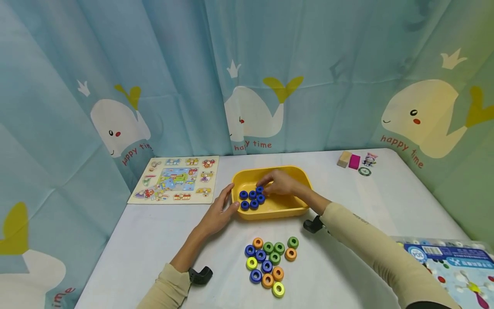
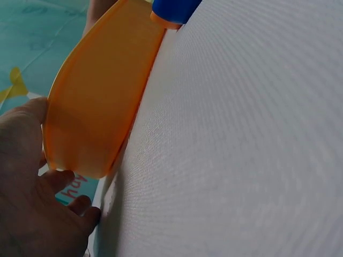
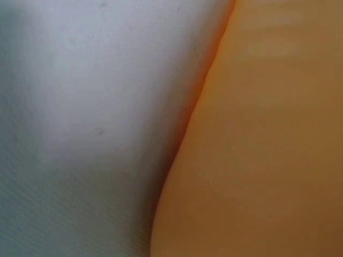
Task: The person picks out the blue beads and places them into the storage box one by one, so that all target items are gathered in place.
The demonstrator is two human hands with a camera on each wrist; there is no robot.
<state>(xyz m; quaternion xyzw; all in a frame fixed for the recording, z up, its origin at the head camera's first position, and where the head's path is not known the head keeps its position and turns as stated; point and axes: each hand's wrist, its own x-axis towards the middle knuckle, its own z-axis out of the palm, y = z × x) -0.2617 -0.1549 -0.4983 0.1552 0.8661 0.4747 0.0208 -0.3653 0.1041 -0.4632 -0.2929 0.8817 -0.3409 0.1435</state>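
A yellow plastic tray [image 1: 283, 206] stands on the white table, with several blue rings [image 1: 245, 205] gathered in its left part. My left hand [image 1: 217, 216] holds the tray's left end, its thumb at the front corner and its fingers along the side. The left wrist view shows this hand [image 2: 35, 187] against the tray's end [image 2: 102, 96]. Reaching in over the tray, my right hand [image 1: 279, 183] pinches a blue ring [image 1: 260, 189] at the back of the group. Only the tray's outer wall [image 3: 257, 150] and the table show in the right wrist view.
In front of the tray lies a loose group of blue, green, orange and yellow rings [image 1: 275, 258]. A wooden picture puzzle board [image 1: 173, 195] is at back left. Small blocks [image 1: 354, 162] and a figurine [image 1: 369, 160] stand at back right, a molecule-set box [image 1: 455, 266] at front right.
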